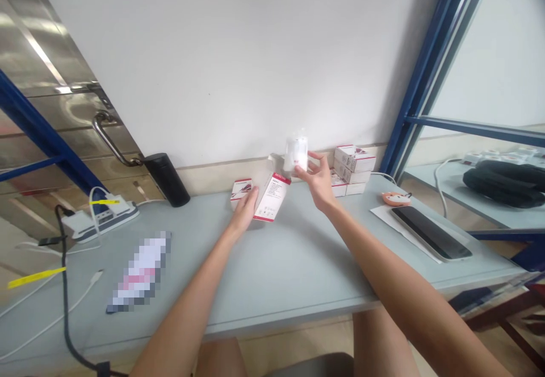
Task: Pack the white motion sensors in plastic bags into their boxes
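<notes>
My left hand [245,211] is closed on a small white-and-red cardboard box [272,198] with "DETECTOR" printed at its top edge. The box is tilted, and its upper end is open with a flap raised. Just above that end, my right hand [317,179] pinches a white plastic device [297,153] in what looks like clear wrapping. Behind my left hand stands another white-and-red box [240,191], partly covered by the fingers. To the right of my right hand, several similar boxes [353,167] are stacked against the wall.
A black cylinder [167,179] stands at the back left, near a power strip [106,218] with cables. A blurred-out flat item [140,275] lies at the left. On the right are a phone [430,232] on white paper and an orange-and-white object [395,198].
</notes>
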`<action>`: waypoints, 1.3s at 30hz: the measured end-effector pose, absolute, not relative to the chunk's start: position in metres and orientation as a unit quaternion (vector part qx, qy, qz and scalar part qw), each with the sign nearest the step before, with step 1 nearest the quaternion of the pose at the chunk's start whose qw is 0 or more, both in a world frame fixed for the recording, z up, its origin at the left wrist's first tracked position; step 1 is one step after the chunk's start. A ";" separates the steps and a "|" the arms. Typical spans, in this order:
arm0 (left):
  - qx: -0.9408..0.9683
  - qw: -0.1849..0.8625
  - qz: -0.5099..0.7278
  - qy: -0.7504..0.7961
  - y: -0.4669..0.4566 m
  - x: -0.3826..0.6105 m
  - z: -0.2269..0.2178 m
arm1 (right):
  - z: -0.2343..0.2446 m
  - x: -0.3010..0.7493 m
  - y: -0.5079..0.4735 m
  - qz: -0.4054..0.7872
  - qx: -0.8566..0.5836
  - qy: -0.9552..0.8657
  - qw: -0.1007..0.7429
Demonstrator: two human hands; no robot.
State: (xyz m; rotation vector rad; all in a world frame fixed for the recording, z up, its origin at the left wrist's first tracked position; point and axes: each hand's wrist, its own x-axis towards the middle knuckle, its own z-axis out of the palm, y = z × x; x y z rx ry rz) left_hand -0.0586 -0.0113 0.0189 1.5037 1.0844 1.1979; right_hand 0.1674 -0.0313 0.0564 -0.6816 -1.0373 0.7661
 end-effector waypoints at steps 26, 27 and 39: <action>0.509 0.620 0.455 0.386 -0.029 -0.052 0.023 | 0.059 0.157 -0.040 0.392 -0.355 -0.500 0.686; 0.515 0.611 0.464 0.382 -0.030 -0.052 0.024 | 0.057 0.155 -0.039 0.391 -0.354 -0.495 0.691; 0.483 0.651 0.455 0.369 -0.034 -0.054 0.026 | 0.048 0.150 -0.036 0.324 -0.361 -0.572 0.662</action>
